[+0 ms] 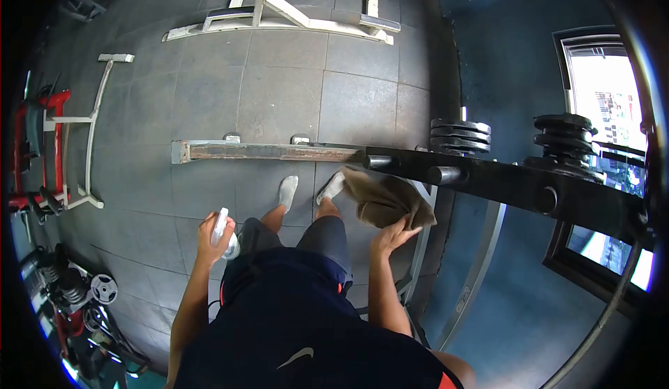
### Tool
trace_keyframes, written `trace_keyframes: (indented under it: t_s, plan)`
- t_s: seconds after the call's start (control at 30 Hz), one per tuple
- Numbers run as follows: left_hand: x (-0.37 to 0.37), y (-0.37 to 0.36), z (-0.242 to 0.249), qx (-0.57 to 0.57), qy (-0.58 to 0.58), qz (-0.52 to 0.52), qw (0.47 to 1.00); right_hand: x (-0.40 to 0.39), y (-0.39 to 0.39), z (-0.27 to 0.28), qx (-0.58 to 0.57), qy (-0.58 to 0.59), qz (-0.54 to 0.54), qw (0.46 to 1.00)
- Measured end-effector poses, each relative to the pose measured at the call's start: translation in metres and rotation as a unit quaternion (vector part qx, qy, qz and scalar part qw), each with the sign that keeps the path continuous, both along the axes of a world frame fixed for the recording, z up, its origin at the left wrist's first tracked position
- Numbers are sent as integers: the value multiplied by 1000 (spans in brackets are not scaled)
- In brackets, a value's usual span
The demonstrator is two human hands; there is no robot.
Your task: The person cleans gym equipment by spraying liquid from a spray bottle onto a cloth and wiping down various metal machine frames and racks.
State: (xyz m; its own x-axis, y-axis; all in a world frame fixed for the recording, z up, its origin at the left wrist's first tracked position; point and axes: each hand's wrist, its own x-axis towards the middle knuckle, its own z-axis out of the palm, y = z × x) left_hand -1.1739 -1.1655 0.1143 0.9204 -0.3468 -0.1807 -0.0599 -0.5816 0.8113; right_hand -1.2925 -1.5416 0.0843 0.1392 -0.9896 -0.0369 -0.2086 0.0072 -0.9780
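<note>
My left hand (pixel 208 234) is closed around a spray bottle (pixel 221 224) with a white trigger head and a clear body, held out to the left of my leg. On the other side, my right hand (pixel 394 237) grips a brown cloth (pixel 385 197), which hangs in loose folds. The cloth is right below a black steel beam (pixel 502 183) with short round pegs. A long, worn metal bar (pixel 275 152) runs leftward from the beam, in front of my feet.
Stacked weight plates (pixel 460 136) stand behind the beam, with another plate stack (pixel 563 142) by the window. A white bench frame (pixel 279 23) stands on the tiled floor ahead. Left are a red machine (pixel 42 152) and more plates (pixel 104 289). A blue wall (pixel 516 68) bounds the right.
</note>
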Motion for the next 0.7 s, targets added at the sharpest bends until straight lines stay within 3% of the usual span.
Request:
trace_keyframes:
  t_s: [0.07, 0.1, 0.2, 0.3, 0.33, 0.37, 0.43, 0.47, 0.5, 0.6, 0.67, 0.7]
  plan:
    - [0, -6, 5, -9, 0, -19, 1000, 3, 12, 3, -115, 157, 12, 981]
    - [2, -19, 7, -16, 1, -34, 999, 10, 14, -12, -150, 98, 56, 982]
    - [21, -73, 7, -45, 5, -174, 984, 36, -13, -50, 106, -54, 47, 992]
    - [47, -149, -24, -121, -35, -287, 949, 32, -46, -75, 315, -283, 0, 906]
    - [56, -172, -47, -115, -71, -338, 932, 25, -44, -70, 347, -298, -5, 889]
    - [61, -200, -55, -162, -121, -321, 925, 17, -40, -57, 378, -313, -9, 871]
    - [73, -247, -91, -188, -66, -370, 907, -13, -34, -46, 415, -328, -37, 848]
    - [70, -266, -127, -220, -142, -336, 905, -31, -32, -45, 422, -332, -60, 842]
    - [75, -283, -135, -211, -107, -355, 904, -46, -30, -44, 429, -336, -82, 834]
    - [80, -316, -138, -178, -33, -376, 909, -79, -16, -28, 439, -282, -122, 844]
    - [82, -326, -144, -173, -18, -386, 906, -78, 1, -19, 299, -63, -67, 950]
    - [82, -328, -153, -180, -24, -395, 900, -77, 10, -19, 220, 50, -34, 974]
